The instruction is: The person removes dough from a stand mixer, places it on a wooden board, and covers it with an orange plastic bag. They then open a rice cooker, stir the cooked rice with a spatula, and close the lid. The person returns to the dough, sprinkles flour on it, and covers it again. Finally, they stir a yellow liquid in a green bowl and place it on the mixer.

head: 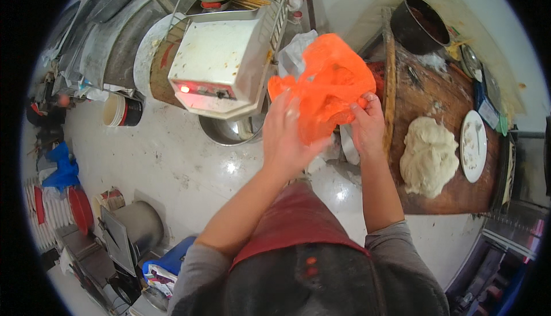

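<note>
An orange thin plastic bag [333, 77] is spread between my two hands in front of me. My left hand [286, 131] lies against its left side, blurred, and whether its fingers grip the film is hard to tell. With thumb and fingers, my right hand [368, 116] pinches the bag's lower right edge. To the right, a large lump of dough [429, 157] rests on a wooden work table [434, 92], beside a white oval plate [473, 146] with residue on it.
A white machine [215, 58] with a lit red lamp stands left of the bag, above a metal bowl [211, 131]. A dark pot [419, 23] sits at the table's far end. Along the left stand a bucket [122, 109] and a large metal pot [140, 225].
</note>
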A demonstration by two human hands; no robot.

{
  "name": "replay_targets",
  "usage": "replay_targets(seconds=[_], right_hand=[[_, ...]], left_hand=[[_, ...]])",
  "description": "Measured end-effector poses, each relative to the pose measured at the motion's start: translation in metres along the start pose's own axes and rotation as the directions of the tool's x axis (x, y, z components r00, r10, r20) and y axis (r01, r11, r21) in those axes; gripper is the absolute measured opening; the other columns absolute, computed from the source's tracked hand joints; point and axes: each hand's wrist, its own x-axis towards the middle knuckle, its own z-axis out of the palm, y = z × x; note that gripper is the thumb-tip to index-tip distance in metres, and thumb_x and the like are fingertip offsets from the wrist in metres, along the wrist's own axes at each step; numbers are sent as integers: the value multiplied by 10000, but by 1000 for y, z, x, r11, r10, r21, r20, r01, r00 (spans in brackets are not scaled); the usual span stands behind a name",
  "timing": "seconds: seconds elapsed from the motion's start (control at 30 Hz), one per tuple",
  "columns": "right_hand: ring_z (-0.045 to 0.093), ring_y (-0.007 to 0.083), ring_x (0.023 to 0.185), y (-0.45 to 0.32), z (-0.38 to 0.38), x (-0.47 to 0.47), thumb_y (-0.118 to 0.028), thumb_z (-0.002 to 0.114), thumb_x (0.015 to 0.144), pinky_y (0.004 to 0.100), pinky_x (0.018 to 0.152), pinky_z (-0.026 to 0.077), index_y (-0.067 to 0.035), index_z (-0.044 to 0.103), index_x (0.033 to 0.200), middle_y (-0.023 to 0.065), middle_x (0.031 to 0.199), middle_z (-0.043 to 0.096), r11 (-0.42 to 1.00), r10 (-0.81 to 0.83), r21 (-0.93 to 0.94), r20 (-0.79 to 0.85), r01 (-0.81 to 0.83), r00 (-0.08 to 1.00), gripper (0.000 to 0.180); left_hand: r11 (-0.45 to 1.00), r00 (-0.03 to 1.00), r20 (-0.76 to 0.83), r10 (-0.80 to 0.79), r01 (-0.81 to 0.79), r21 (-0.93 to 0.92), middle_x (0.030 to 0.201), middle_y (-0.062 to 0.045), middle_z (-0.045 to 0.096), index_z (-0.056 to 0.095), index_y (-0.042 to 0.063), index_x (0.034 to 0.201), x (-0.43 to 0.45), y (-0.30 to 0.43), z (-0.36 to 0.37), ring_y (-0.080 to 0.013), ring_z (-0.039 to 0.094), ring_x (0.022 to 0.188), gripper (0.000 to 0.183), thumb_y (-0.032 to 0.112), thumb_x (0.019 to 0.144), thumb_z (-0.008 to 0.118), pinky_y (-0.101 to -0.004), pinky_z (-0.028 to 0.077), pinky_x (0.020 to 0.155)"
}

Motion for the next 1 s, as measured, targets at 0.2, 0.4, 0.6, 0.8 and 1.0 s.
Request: replay_targets(seconds=[0.2,0.4,0.6,0.8,1.0], right_hand=[[619,261,965,-111,-58,-74,62,486,812,388,874,524,-3,516,1129,125,1062,599,985,-167,21,-93,170,982,324],[533,301,1126,-117,-128,-112,-24,587,772,383,978,433,14,440,1277,187,1195,532,636,-223,-771,-189,-4,956,527],[407,338,1273,-81,-54,-121,-101,671,710,396,1047,358,-86,430,1333,136,1398,403,-51,-273,-888,452,457,849,668],[615,262,1029,-92,-110,-84,-137,582,866,353,905,469,-7,594,1033,132,1124,648,474,-339,-863,2,173,941,212],[503,297,1204,-81,-103,-147,-162,697,761,414,1033,366,-24,502,1213,127,1314,515,266,-46,-768,594,583,803,511]], left_hand=[[396,632,384,-673,746,-535,995,-210,636,545,-40,1119,6,-75,-42,-324,653,853,278,97,880,512,-432,532,714],[-319,552,604,-574,529,-787,1101,-179,611,503,-78,1155,9,-47,-40,-310,632,973,292,54,949,343,-407,534,855],[560,867,321,-380,492,-666,1027,-161,635,541,16,1052,-32,86,9,-295,633,928,201,12,890,422,-387,520,797],[919,864,313,394,-375,-119,837,-147,611,549,58,997,-113,107,-19,-353,609,774,285,47,729,644,-393,507,638],[987,945,296,-141,112,114,842,-124,621,569,73,969,-139,106,-20,-333,627,767,254,160,746,653,-435,494,622]])
